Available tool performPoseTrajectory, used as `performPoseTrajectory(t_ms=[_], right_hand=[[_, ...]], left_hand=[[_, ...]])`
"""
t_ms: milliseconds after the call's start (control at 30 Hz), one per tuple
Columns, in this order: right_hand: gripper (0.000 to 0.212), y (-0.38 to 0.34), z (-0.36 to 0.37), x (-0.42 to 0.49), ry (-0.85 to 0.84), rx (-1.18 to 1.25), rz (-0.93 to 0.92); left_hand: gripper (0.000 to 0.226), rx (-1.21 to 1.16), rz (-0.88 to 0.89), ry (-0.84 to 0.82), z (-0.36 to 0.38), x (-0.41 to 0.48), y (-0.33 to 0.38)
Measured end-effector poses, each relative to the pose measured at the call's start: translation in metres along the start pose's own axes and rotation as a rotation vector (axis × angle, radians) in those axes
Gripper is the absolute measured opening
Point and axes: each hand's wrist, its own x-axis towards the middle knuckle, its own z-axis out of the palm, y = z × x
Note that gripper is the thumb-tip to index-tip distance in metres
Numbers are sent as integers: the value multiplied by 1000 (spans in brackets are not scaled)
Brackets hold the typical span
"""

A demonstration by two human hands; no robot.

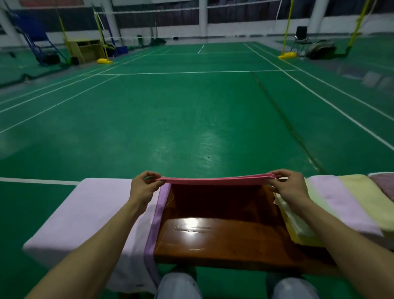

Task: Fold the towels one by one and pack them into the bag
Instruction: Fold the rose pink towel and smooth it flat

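The pink towel [215,180], seemingly folded in soft, light layers, is held taut above the bench's [223,234] far edge, pinched at its ends by the left hand [144,187] and right hand [287,185].

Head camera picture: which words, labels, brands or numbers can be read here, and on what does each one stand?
No text can be read in this picture.
On the pink towel, pinched by the left hand and the right hand: no print shows.
On the red strip on the far wall: too blurred to read.
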Motion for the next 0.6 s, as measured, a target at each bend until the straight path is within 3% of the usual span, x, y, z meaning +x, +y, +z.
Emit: performPoseTrajectory(t_ms=[300, 433, 600], right_hand=[[21, 7, -20, -61, -71, -106, -166], [6, 7, -27, -77, -125, -249, -276], [12, 9, -33, -94, -166, -336, -366]], left_hand=[[22, 35, 70, -46, -27, -63, 8], [23, 72, 97, -77, -40, -81, 8], [23, 108, 132, -115, -47, -97, 12]])
